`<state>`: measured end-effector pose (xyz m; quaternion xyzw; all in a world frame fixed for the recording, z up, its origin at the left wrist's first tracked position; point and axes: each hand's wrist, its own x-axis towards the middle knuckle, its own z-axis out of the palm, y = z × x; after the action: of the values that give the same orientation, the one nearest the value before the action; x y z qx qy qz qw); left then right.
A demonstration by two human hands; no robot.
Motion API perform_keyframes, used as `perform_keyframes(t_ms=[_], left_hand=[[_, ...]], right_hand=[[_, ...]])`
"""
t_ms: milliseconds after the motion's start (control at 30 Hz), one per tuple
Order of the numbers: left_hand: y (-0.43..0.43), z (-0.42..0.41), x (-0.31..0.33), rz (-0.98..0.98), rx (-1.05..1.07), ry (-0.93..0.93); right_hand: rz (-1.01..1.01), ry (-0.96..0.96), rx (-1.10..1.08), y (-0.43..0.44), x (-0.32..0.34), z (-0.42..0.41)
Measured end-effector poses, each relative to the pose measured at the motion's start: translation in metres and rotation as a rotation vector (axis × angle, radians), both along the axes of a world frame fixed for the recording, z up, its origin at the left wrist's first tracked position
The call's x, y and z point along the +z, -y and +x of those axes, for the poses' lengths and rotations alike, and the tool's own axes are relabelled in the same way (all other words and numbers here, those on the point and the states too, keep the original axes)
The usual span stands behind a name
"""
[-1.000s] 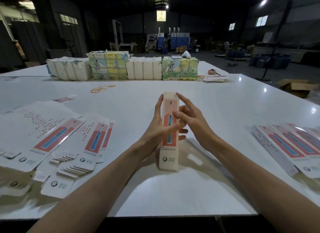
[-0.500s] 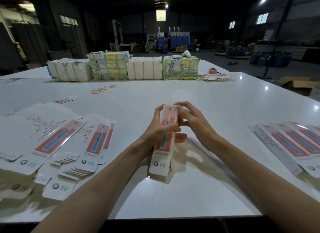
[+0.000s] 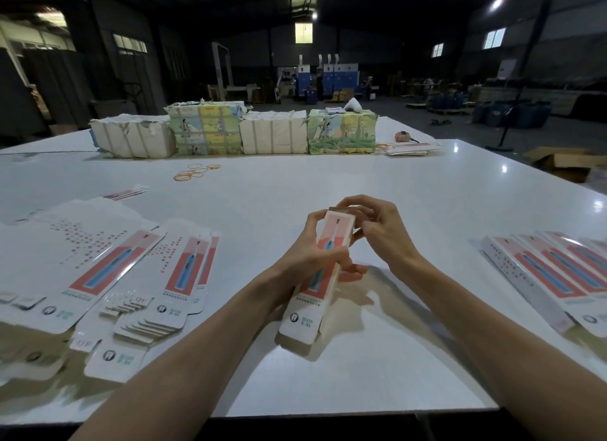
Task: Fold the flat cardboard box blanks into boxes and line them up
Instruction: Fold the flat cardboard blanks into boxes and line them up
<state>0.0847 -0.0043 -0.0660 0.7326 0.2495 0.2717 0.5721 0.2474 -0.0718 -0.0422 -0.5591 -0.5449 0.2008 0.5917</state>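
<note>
A glossy white tabletop (image 3: 295, 184) carries a fan of flat white-and-salmon cardboard box blanks (image 3: 98, 270) near its left edge. A row of folded boxes (image 3: 551, 276) of the same print lies side by side at its right edge. Along the far edge stand paper-wrapped bundles (image 3: 272, 135), white ones and picture-printed ones alternating. In front of them lie loose yellow rubber bands (image 3: 193, 173). Toward the far right corner are a small orange tape measure (image 3: 401, 136) and a thin stack of blanks (image 3: 410, 148). Nothing lies between these and the hands.

Over the middle of the near half is the long, narrow white-and-salmon box with a blue toothbrush picture (image 3: 303, 319). Its long axis runs from the near edge toward the far edge, leaning slightly right, printed face up. The left hand (image 3: 308, 260) grips it around the middle, fingers wrapped underneath. The right hand (image 3: 381, 234) is curled over the far end, fingertips on the end flap. Whether the near end touches the tabletop cannot be told.
</note>
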Motion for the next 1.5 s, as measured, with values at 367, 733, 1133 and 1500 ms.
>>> perform_keyframes(t_ms=[367,733,1133,1500], left_hand=[[0.003,-0.005,0.000,-0.063,-0.103,0.041],[0.002,-0.002,0.000,0.040,-0.074,0.001],[0.008,-0.006,0.008,0.031,-0.095,0.021],[0.004,-0.009,0.007,-0.093,-0.086,0.103]], right_hand=[[-0.155,-0.226,0.072,0.004,0.013,0.001],[-0.133,-0.274,0.052,0.006,0.013,0.007],[-0.187,-0.293,0.126,0.005,0.014,0.012],[-0.183,-0.202,0.200,0.006,0.015,0.008]])
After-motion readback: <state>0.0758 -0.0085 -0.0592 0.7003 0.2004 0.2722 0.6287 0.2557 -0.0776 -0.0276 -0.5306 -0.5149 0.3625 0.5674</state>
